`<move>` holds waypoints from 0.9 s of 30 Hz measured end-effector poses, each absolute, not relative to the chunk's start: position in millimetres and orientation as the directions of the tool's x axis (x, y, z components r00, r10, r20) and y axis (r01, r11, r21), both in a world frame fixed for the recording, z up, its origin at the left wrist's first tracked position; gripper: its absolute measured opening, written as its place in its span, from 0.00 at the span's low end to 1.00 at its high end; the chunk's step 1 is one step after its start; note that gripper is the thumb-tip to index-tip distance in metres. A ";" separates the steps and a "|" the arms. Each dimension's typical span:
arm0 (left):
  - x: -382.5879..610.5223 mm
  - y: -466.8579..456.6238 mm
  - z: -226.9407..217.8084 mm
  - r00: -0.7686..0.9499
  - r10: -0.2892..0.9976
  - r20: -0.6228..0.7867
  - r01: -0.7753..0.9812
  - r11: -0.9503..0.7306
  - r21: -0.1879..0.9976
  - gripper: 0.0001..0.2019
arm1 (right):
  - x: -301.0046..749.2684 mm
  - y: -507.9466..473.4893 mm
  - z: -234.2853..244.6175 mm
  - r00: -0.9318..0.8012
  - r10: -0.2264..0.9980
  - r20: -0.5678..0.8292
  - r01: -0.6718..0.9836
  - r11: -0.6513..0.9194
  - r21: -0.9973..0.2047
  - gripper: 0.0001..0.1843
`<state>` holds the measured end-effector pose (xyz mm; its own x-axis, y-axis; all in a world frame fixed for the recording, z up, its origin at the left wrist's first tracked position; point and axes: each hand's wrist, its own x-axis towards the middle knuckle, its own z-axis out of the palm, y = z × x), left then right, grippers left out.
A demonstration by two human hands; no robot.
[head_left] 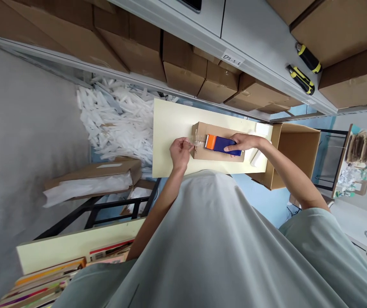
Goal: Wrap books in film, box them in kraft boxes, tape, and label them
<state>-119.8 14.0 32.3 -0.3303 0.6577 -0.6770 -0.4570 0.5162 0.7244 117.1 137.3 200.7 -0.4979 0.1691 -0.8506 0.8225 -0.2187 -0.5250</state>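
Observation:
A closed, long cardboard box (199,128) lies on the pale yellow board. Over its top, my right hand (238,143) grips a dark blue and orange tape dispenser (219,144), its serrated edge facing left. Clear packing tape (196,141) stretches from the dispenser to the box's left end. There, my left hand (180,150) is closed in a pinch on the tape's free end. Whether the tape is stuck to the cardboard I cannot tell.
An open cardboard carton (294,154) stands at the board's right end, near white foam pieces (259,157). White packing scraps (119,119) pile up to the left. Along the far side runs a metal shelf (257,42) with boxes and two utility knives (301,80).

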 end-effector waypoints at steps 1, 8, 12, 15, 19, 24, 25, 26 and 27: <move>-118.1 15.7 29.8 -0.328 0.650 -0.686 -0.442 0.536 0.719 0.10 | 116.9 137.7 200.5 -0.501 0.169 -0.849 0.821 -0.216 -0.528 0.37; -111.2 20.4 27.1 -0.314 0.601 -0.735 -0.320 0.662 0.678 0.11 | 117.3 136.6 197.0 -0.506 0.186 -0.842 0.817 -0.209 -0.537 0.35; -121.0 17.8 38.7 -0.437 0.709 -0.554 -0.091 0.578 0.811 0.17 | 117.6 134.5 192.8 -0.514 0.174 -0.840 0.792 -0.281 -0.542 0.34; -118.5 17.4 50.8 -0.392 0.799 -0.456 0.001 0.496 0.868 0.11 | 118.9 133.8 187.8 -0.547 0.169 -0.820 0.763 -0.302 -0.571 0.34; -105.3 20.8 59.7 -0.395 0.775 -0.493 -0.027 0.527 0.850 0.10 | 121.9 133.3 179.6 -0.542 0.174 -0.822 0.757 -0.322 -0.568 0.34; -100.3 24.8 56.4 -0.422 0.745 -0.516 -0.095 0.530 0.843 0.07 | 125.6 134.8 177.9 -0.556 0.117 -0.823 0.756 -0.341 -0.559 0.33; -100.7 25.7 55.4 -0.426 0.742 -0.517 -0.098 0.531 0.842 0.07 | 127.3 135.4 179.4 -0.560 0.104 -0.822 0.757 -0.340 -0.558 0.33; -101.0 26.6 54.6 -0.430 0.739 -0.519 -0.095 0.534 0.840 0.07 | 130.1 136.0 181.5 -0.566 0.095 -0.819 0.757 -0.335 -0.561 0.32; -101.1 27.7 54.1 -0.436 0.736 -0.518 -0.087 0.539 0.838 0.06 | 134.5 136.7 184.1 -0.573 0.092 -0.815 0.756 -0.326 -0.568 0.32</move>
